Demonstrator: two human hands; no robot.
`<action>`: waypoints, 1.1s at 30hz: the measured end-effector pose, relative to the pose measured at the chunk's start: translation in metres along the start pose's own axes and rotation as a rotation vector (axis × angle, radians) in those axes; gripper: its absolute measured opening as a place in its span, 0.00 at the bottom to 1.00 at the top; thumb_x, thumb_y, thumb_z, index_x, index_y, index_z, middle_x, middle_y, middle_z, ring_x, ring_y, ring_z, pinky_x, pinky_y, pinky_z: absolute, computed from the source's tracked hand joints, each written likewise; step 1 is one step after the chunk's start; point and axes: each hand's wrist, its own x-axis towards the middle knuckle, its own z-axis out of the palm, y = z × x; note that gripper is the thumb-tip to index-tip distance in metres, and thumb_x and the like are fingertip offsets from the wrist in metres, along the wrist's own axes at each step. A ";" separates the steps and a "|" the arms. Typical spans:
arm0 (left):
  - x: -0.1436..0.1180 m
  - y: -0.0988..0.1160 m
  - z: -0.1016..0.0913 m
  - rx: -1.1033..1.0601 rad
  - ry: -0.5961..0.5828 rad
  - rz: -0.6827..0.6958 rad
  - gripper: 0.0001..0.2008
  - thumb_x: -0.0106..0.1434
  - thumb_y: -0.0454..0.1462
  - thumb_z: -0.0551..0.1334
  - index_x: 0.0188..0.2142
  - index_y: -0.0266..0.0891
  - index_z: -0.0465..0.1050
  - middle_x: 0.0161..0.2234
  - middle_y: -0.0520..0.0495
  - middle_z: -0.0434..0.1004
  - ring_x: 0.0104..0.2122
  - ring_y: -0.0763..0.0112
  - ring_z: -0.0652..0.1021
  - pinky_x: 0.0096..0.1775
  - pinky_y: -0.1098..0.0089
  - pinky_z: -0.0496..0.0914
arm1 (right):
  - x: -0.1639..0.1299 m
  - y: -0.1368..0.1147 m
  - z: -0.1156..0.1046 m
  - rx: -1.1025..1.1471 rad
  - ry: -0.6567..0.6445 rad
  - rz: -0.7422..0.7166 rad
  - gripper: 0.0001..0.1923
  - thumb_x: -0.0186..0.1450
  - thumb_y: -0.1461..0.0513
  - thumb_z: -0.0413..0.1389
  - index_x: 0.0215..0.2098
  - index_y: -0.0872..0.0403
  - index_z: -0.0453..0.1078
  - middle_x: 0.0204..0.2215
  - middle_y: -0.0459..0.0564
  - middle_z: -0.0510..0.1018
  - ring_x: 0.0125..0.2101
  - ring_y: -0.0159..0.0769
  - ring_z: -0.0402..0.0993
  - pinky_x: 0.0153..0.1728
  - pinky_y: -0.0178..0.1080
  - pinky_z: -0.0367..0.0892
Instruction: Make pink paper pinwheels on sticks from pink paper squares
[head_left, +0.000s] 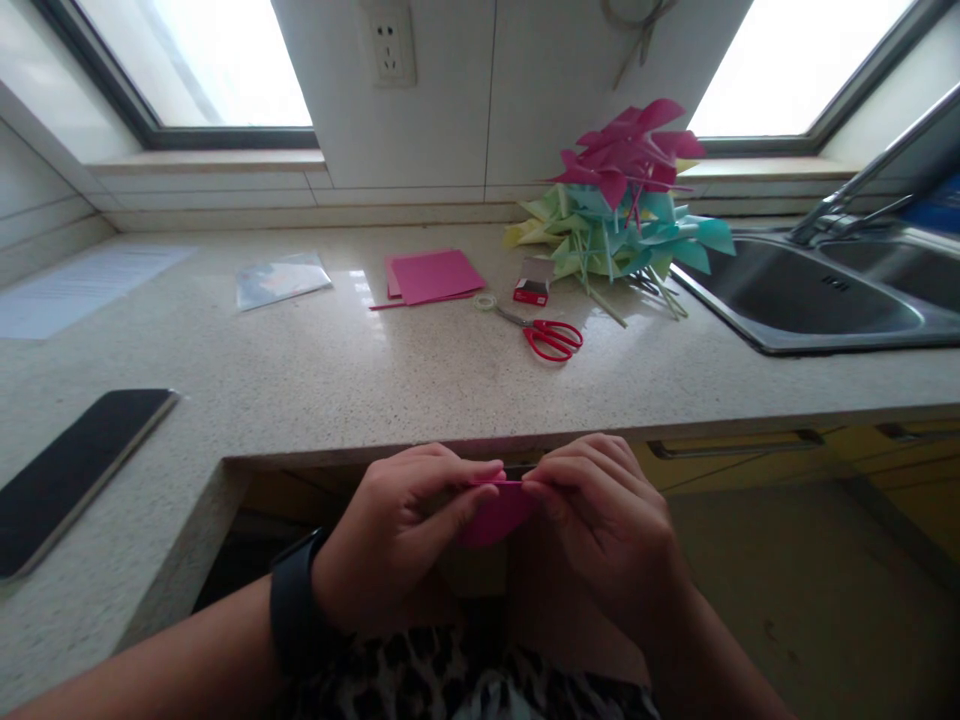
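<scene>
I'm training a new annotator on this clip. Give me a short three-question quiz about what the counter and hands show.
1. True or false: the red-handled scissors lie closed inside the sink.
2. What do both hands pinch between them? A) a phone B) a pink paper piece C) tape
3. Fill in: the black watch sits on the ___ wrist.

Key:
1. False; they lie on the counter, left of the sink.
2. B; the left hand and right hand hold the pink paper piece just below the counter edge.
3. Left; the black watch is on that wrist.
</scene>
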 end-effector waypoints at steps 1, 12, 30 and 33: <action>0.000 0.000 0.001 -0.049 0.018 -0.045 0.13 0.65 0.37 0.67 0.50 0.45 0.80 0.44 0.48 0.85 0.42 0.67 0.82 0.46 0.69 0.75 | -0.001 0.000 0.001 0.021 0.015 0.012 0.07 0.66 0.68 0.61 0.37 0.50 0.69 0.30 0.44 0.78 0.33 0.37 0.70 0.38 0.44 0.63; 0.003 0.008 0.000 -0.176 0.055 -0.178 0.08 0.65 0.39 0.66 0.38 0.39 0.84 0.34 0.47 0.85 0.34 0.69 0.80 0.36 0.72 0.73 | -0.005 -0.003 0.009 0.190 0.045 0.240 0.06 0.70 0.64 0.57 0.34 0.51 0.71 0.29 0.45 0.77 0.31 0.36 0.72 0.34 0.40 0.66; 0.004 0.010 0.003 -0.063 -0.092 -0.198 0.09 0.66 0.39 0.65 0.38 0.41 0.85 0.32 0.47 0.84 0.32 0.67 0.80 0.34 0.70 0.71 | 0.008 -0.013 0.008 0.295 -0.105 0.316 0.04 0.68 0.61 0.60 0.36 0.49 0.77 0.31 0.47 0.80 0.34 0.38 0.77 0.36 0.41 0.71; 0.004 0.009 0.004 -0.049 -0.092 -0.191 0.09 0.66 0.40 0.65 0.39 0.42 0.85 0.33 0.48 0.85 0.32 0.67 0.80 0.35 0.70 0.72 | 0.009 -0.014 0.010 0.302 -0.095 0.325 0.07 0.69 0.60 0.59 0.32 0.50 0.76 0.28 0.46 0.79 0.31 0.36 0.76 0.34 0.39 0.70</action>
